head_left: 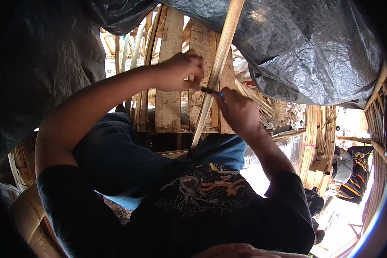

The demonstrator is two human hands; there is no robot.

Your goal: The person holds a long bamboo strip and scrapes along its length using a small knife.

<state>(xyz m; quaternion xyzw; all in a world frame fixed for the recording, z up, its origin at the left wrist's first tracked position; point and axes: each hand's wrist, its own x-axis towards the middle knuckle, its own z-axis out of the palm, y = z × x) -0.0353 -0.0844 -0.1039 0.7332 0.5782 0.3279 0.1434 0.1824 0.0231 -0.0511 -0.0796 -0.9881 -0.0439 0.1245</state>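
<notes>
Bamboo pole (221,51) is slanting from near left to far right, between both hands. Right hand (241,111), closer, is gripping a dark tool (209,90) across it; left hand (180,71) is curling, maybe pinching; I cannot tell.

The pole (225,43) is pale straw-tan, streaked darker brown; the small tool (209,91) across it is dark, with a spot of bright blue. Weathered brown grain marks the bench (168,86). I see blue jeans (116,139), a black T-shirt (206,204) printed in white lines and orange, shiny black-grey sheeting (309,56), and a black garment (357,172) striped orange and yellow.
</notes>
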